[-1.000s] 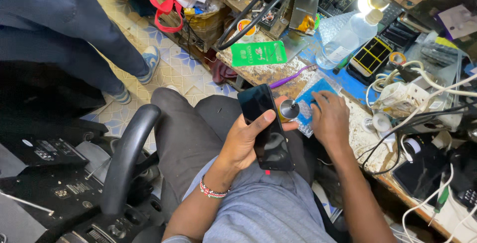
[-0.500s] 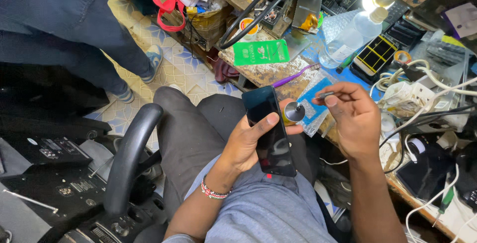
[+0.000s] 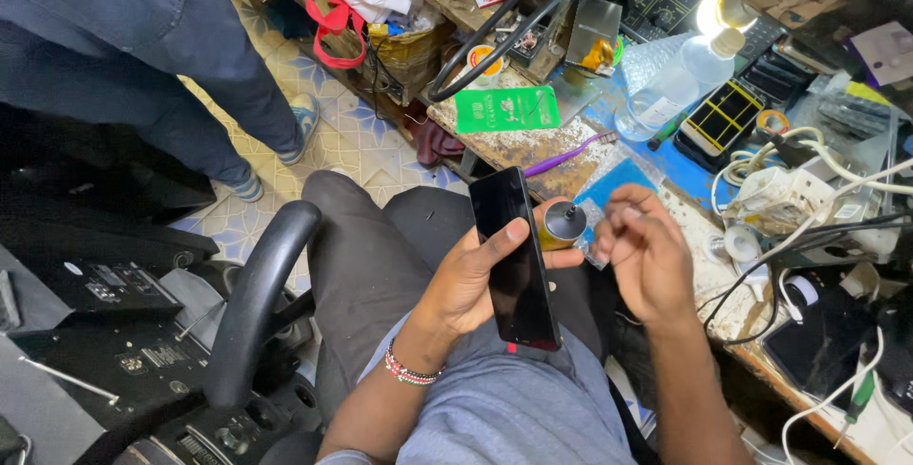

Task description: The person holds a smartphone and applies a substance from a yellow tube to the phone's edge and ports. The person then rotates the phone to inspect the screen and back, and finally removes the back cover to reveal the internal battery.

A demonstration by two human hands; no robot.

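Currently: your left hand (image 3: 475, 280) clamps a black smartphone (image 3: 515, 256) and a small yellow glue tube (image 3: 561, 225) over your lap, beside the workbench's (image 3: 518, 146) near edge. Right hand (image 3: 647, 256) curls loosely, contents unclear. Risk: crowded grip lets the phone slip.

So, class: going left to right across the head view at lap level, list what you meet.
black chair armrest → left hand → black phone → small yellow bottle with a black cap → right hand → white cables
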